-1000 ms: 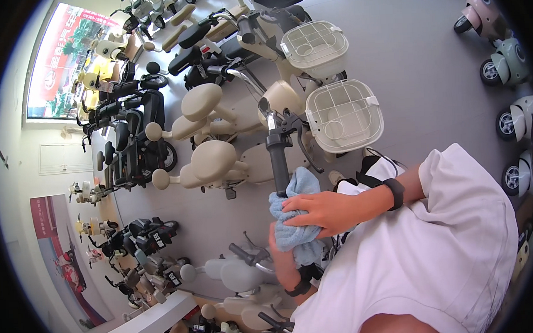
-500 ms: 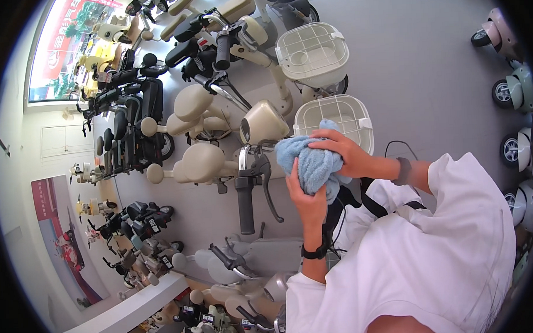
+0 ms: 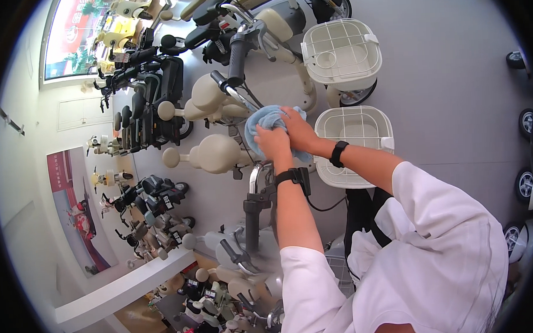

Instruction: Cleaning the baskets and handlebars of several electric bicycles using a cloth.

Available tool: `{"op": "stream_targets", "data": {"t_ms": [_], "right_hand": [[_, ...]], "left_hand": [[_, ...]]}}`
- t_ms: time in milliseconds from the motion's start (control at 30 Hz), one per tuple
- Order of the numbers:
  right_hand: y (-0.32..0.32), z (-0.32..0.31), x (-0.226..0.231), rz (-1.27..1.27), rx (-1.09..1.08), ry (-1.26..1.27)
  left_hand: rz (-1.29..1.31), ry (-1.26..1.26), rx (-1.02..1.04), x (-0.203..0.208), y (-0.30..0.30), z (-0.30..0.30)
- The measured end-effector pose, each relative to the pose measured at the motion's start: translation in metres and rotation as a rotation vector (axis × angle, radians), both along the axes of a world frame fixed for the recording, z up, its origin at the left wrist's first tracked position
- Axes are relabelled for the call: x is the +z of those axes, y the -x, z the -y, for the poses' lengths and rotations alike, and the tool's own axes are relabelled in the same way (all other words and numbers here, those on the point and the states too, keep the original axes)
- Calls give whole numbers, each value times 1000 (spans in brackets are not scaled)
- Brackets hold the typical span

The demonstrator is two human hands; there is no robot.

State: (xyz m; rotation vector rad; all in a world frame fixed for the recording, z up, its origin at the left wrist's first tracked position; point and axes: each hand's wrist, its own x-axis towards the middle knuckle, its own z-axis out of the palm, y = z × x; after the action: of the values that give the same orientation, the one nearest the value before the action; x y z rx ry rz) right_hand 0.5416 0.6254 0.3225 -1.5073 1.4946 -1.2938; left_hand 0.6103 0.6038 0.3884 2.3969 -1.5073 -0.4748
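Observation:
A light blue towel [image 3: 263, 117] lies bunched over the front of a cream electric scooter, between its handlebar and its basket. My left hand [image 3: 271, 143] is closed on the near side of the towel, fingers curled into the cloth. Beside it, my right hand [image 3: 299, 130] grips the towel's right side, so the two hands nearly touch. The cloth and hands hide the scooter's headlight. Below my left wrist is the scooter's dark handlebar grip [image 3: 253, 225]. A white wire basket [image 3: 385, 127] stands just right of my right hand, and a cream seat [image 3: 216, 153] is to the left.
Another cream scooter with a white basket [image 3: 342, 77] stands just beyond. Black scooters [image 3: 169, 99] line the left side, and a white beam [image 3: 121, 293] crosses the lower left. More scooter wheels [image 3: 526, 184] show at the right edge. A black cable [image 3: 326, 209] hangs below the near basket.
Both hands have moved left and farther away with the towel, which now sits over the scooter's headlight. My arms reach out straighter, and the whole view has shifted.

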Motion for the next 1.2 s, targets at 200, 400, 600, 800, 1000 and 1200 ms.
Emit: {"op": "stream_targets", "data": {"t_ms": [200, 400, 600, 800, 1000, 1200], "right_hand": [[-10, 56, -1, -109, 48, -136], [-7, 46, -8, 3, 43, -171], [6, -31, -4, 261, -21, -33], [-1, 30, -2, 159, -44, 8], [3, 51, -12, 139, 143, -291], [12, -35, -4, 294, 43, -62]], "left_hand": [[-24, -123, 79, -6, -13, 59], [15, -70, -67, 3, -8, 47], [68, 23, -267, 4, 5, -36], [-39, -85, -115, 8, -8, 34], [43, -90, -24, 3, 7, 43], [67, 121, -161, -4, 17, -52]]}}
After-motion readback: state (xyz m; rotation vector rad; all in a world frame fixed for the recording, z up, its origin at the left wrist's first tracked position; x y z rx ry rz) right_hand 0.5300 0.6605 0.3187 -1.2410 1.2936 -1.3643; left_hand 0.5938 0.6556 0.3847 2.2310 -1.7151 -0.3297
